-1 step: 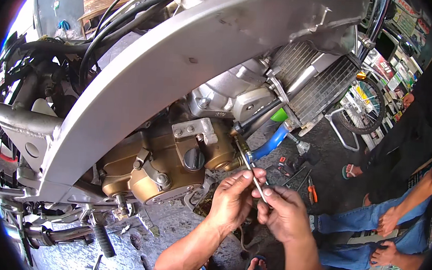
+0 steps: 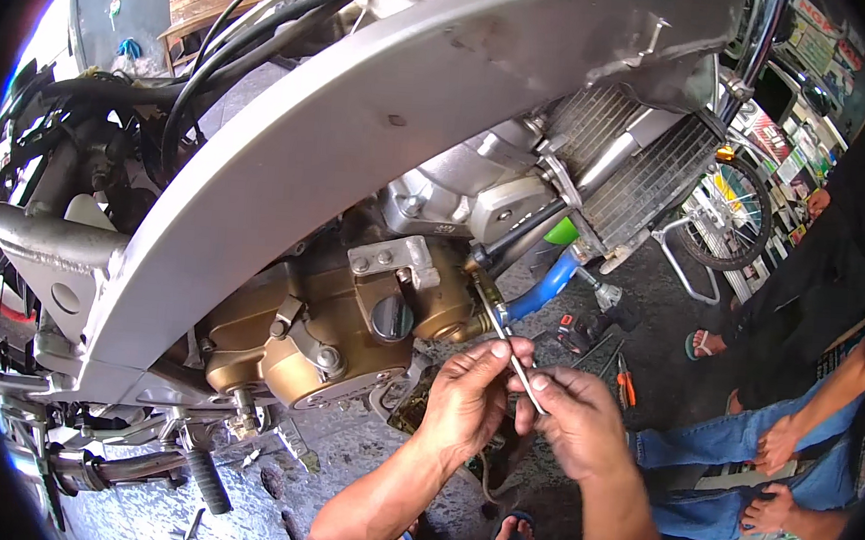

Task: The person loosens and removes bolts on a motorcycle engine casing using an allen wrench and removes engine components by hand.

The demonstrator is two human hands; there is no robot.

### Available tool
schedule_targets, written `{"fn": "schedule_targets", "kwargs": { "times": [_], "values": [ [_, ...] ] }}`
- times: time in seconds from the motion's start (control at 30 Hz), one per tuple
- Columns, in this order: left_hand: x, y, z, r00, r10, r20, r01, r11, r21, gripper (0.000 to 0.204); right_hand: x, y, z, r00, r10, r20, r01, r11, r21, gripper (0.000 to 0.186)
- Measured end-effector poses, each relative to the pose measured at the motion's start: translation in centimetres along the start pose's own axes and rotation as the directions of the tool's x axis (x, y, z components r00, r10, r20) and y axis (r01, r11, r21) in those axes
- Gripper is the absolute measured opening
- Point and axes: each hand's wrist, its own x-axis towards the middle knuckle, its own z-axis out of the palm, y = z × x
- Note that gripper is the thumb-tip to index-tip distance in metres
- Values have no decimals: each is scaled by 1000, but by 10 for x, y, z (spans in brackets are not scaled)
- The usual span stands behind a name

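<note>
A thin metal rod slants from the brass-coloured fitting beside the engine down into my hands. My left hand pinches it around its middle, between thumb and fingers. Lower down, my right hand is closed on the rod's near end, thumb on top. The rod's far tip lies by the front of the gold engine cover, close to a blue hose; whether it touches anything there I cannot tell. A round black cap sits on the cover.
A broad silver motorcycle frame arches over the engine, with a radiator at its right. On the floor lie a power tool and orange-handled pliers. A seated person in jeans is at the right, near a spoked wheel.
The rod's near end and my right hand have shifted slightly to the right and down. Both hands keep their hold on it.
</note>
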Motion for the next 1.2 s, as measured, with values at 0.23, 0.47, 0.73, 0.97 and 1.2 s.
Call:
{"fn": "schedule_targets", "kwargs": {
  "times": [0.23,0.47,0.73,0.97,1.2],
  "values": [
    [4,-2,1,993,80,-82,-75,996,57,21,22,-37,6,970,137,201,-48,917,-395,21],
    [2,0,10,990,83,-111,-97,987,-130,29,29,-48,5,976,174,130,-55,778,-626,22],
    [4,-4,7,990,58,-131,-53,998,41,24,30,-42,1,937,285,202,-109,787,-607,23],
    [0,-6,9,983,107,-146,-112,993,-29,24,27,-44,5,981,122,151,-8,803,-596,27],
    [1,-1,16,982,54,-180,-51,998,25,26,29,-43,5,959,263,107,-151,793,-590,21]
  ]
}}
